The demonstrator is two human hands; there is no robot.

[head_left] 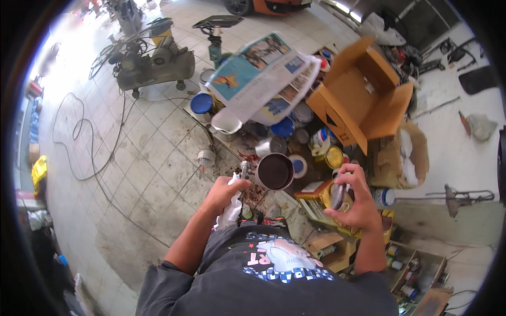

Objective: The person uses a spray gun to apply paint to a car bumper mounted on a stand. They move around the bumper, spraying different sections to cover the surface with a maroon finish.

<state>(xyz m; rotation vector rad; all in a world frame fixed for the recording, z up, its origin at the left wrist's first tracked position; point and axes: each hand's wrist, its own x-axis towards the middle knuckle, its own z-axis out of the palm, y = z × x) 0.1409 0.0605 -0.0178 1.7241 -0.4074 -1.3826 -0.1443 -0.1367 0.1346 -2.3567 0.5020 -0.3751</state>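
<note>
In front of my body, my left hand point(224, 196) is closed round a spray gun point(245, 167); a crumpled white cloth or paper point(230, 213) is bunched against its grip. A round cup point(274, 171) stands beside the gun's metal body, its top uncovered and dark liquid inside. Whether the cup is fixed to the gun is hard to see. Off to the right, my right hand point(360, 200) grips a round lid point(338, 196) by its edges, between thumb and fingers, tilted nearly on edge. The lid is apart from the cup.
Paint cans, among them a blue-lidded one point(201, 104), crowd the area ahead under a spread newspaper point(258, 73). An open cardboard box point(363, 89) stands right of them. An air compressor point(155, 66) is at far left, its hose point(95, 152) looping across the tiles.
</note>
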